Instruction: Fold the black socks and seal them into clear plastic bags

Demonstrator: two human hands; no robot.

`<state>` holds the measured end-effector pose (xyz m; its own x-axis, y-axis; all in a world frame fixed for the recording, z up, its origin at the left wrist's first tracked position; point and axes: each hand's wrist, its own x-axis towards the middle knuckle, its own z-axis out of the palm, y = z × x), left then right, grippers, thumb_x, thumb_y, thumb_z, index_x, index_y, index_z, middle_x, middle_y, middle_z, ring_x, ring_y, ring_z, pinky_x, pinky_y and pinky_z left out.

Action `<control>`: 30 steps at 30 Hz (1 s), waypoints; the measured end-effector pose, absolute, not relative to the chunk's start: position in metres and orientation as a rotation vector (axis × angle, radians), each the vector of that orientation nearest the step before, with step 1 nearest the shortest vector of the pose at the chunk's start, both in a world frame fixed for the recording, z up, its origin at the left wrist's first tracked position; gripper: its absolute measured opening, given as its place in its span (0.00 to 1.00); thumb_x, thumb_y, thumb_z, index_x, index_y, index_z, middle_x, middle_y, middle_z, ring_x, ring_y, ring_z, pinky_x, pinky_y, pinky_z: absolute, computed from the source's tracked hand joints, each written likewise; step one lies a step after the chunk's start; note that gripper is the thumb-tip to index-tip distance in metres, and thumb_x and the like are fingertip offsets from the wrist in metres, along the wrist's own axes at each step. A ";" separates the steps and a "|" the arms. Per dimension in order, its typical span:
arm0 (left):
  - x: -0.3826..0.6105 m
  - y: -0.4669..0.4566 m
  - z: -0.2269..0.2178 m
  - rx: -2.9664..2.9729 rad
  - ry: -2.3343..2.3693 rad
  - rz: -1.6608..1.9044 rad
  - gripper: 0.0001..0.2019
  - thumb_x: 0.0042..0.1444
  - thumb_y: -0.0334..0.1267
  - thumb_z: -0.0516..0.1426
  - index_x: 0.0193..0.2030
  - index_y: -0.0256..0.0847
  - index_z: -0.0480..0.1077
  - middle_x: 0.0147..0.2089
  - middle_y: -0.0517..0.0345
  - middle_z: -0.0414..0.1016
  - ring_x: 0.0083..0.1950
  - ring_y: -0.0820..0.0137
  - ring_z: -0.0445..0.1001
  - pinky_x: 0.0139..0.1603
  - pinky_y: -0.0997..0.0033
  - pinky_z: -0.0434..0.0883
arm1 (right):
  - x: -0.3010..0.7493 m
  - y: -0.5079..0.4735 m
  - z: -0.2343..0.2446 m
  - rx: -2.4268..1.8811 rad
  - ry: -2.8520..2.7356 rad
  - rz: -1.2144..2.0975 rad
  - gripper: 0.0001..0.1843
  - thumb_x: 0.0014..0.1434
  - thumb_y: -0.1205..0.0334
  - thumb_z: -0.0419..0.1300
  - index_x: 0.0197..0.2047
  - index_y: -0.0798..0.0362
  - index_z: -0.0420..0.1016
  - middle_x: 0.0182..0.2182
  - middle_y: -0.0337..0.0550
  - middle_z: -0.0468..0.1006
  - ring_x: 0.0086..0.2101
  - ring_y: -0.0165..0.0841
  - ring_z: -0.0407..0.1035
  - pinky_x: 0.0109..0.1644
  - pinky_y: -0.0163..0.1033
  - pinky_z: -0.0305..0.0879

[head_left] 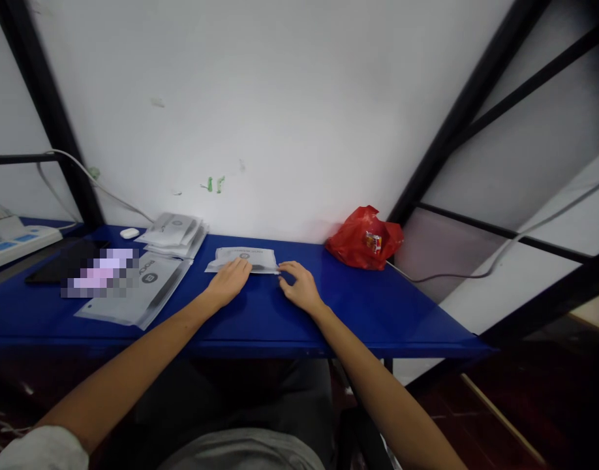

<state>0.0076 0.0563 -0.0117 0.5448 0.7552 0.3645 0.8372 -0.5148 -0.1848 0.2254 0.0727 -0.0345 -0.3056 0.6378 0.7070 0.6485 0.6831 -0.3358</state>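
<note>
A frosted zip bag [258, 258] with printed lettering and a round dark logo lies on the blue table in front of me, its near side partly covered by my left hand. My left hand [231, 281] rests on the bag's lower left part, fingers stretched forward and laid flat over it. At the bag's right corner is my right hand [301, 287], thumb and index finger apart with a gap between them. Its fingertips are at or very close to the bag's edge; whether they touch cannot be made out.
Left of me lie a larger frosted bag [138, 294] and a stack of smaller bags [175, 232]. A phone with a blurred screen [101, 269], a white case [130, 233] and a power strip [25, 245] are farther left. A red plastic bag [361, 241] sits against the wall at right.
</note>
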 end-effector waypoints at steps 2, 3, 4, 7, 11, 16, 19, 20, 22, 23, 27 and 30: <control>0.007 0.056 -0.012 -2.448 -1.303 -0.352 0.13 0.57 0.22 0.44 0.42 0.33 0.66 0.43 0.48 0.70 0.46 0.63 0.68 0.46 0.62 0.66 | 0.225 0.073 -0.035 -0.984 -2.021 -0.047 0.07 0.55 0.66 0.57 0.37 0.50 0.75 0.40 0.45 0.77 0.42 0.36 0.71 0.48 0.44 0.68; 0.006 0.056 -0.013 -2.447 -1.296 -0.359 0.12 0.57 0.22 0.44 0.42 0.33 0.66 0.43 0.48 0.70 0.46 0.63 0.68 0.46 0.62 0.66 | 0.225 0.073 -0.035 -0.982 -2.022 -0.057 0.06 0.55 0.65 0.58 0.36 0.50 0.76 0.40 0.45 0.77 0.41 0.36 0.71 0.48 0.44 0.68; 0.006 0.056 -0.014 -2.444 -1.283 -0.367 0.12 0.57 0.22 0.45 0.42 0.34 0.66 0.43 0.48 0.70 0.46 0.63 0.68 0.45 0.62 0.66 | 0.226 0.074 -0.036 -0.981 -2.022 -0.064 0.05 0.56 0.65 0.58 0.36 0.50 0.76 0.40 0.45 0.77 0.41 0.36 0.71 0.48 0.44 0.68; 0.006 0.055 -0.017 -2.420 -1.226 -0.372 0.12 0.57 0.22 0.45 0.42 0.34 0.66 0.42 0.48 0.70 0.45 0.63 0.68 0.45 0.62 0.67 | 0.227 0.076 -0.037 -0.980 -2.023 -0.076 0.05 0.57 0.65 0.58 0.35 0.50 0.76 0.40 0.46 0.77 0.41 0.36 0.71 0.47 0.44 0.68; 0.009 0.053 -0.020 -2.384 -1.186 -0.365 0.11 0.58 0.22 0.46 0.41 0.34 0.66 0.40 0.49 0.70 0.44 0.62 0.69 0.43 0.63 0.67 | 0.229 0.079 -0.038 -0.977 -1.995 -0.081 0.04 0.56 0.66 0.59 0.33 0.50 0.76 0.39 0.46 0.78 0.41 0.36 0.72 0.47 0.44 0.69; 0.017 0.050 -0.020 -2.377 -1.182 -0.351 0.13 0.59 0.23 0.45 0.46 0.34 0.66 0.40 0.50 0.70 0.44 0.63 0.70 0.42 0.65 0.67 | 0.227 0.079 -0.037 -0.998 -1.985 -0.080 0.04 0.55 0.66 0.60 0.30 0.51 0.77 0.38 0.46 0.78 0.39 0.37 0.72 0.45 0.44 0.69; 0.026 0.048 -0.019 -2.427 -1.153 -0.356 0.16 0.59 0.22 0.45 0.50 0.34 0.64 0.43 0.49 0.70 0.46 0.63 0.69 0.45 0.64 0.66 | 0.225 0.076 -0.035 -1.002 -2.049 -0.056 0.05 0.56 0.67 0.60 0.31 0.51 0.78 0.39 0.46 0.78 0.40 0.37 0.72 0.46 0.44 0.69; 0.029 0.048 -0.019 -2.455 -1.144 -0.364 0.16 0.59 0.22 0.45 0.50 0.34 0.64 0.44 0.49 0.70 0.46 0.63 0.69 0.45 0.64 0.66 | 0.224 0.075 -0.034 -1.006 -2.071 -0.048 0.06 0.56 0.68 0.59 0.32 0.51 0.78 0.39 0.46 0.78 0.40 0.37 0.72 0.46 0.44 0.68; 0.035 0.047 -0.019 -2.514 -1.150 -0.399 0.15 0.59 0.23 0.46 0.50 0.35 0.65 0.45 0.50 0.70 0.47 0.63 0.68 0.46 0.65 0.66 | 0.224 0.073 -0.033 -1.021 -2.106 -0.035 0.09 0.56 0.69 0.58 0.33 0.50 0.79 0.40 0.46 0.78 0.41 0.36 0.71 0.47 0.44 0.68; 0.038 0.047 -0.018 -2.541 -1.164 -0.422 0.13 0.60 0.24 0.46 0.49 0.35 0.65 0.44 0.50 0.70 0.47 0.63 0.68 0.46 0.65 0.66 | 0.223 0.073 -0.032 -1.031 -2.117 -0.030 0.09 0.57 0.70 0.57 0.34 0.49 0.79 0.40 0.45 0.78 0.42 0.36 0.71 0.48 0.44 0.68; 0.048 0.051 -0.014 -2.596 -1.244 -0.508 0.10 0.64 0.32 0.46 0.44 0.35 0.67 0.42 0.51 0.71 0.45 0.65 0.69 0.46 0.65 0.66 | 0.224 0.072 -0.030 -1.049 -2.134 -0.012 0.10 0.57 0.69 0.57 0.34 0.48 0.79 0.42 0.45 0.78 0.42 0.36 0.71 0.48 0.45 0.67; 0.053 0.055 -0.010 -2.605 -1.245 -0.537 0.12 0.65 0.35 0.45 0.41 0.36 0.68 0.40 0.51 0.71 0.44 0.66 0.69 0.46 0.66 0.66 | 0.225 0.072 -0.029 -1.034 -2.124 -0.002 0.10 0.57 0.69 0.56 0.34 0.49 0.78 0.41 0.45 0.77 0.42 0.36 0.71 0.48 0.44 0.66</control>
<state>0.0530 0.0551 -0.0098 0.5779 0.7072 0.4073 0.7816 -0.6233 -0.0268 0.2249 0.0718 -0.0286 -0.3839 0.6730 0.6322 0.6739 0.6723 -0.3064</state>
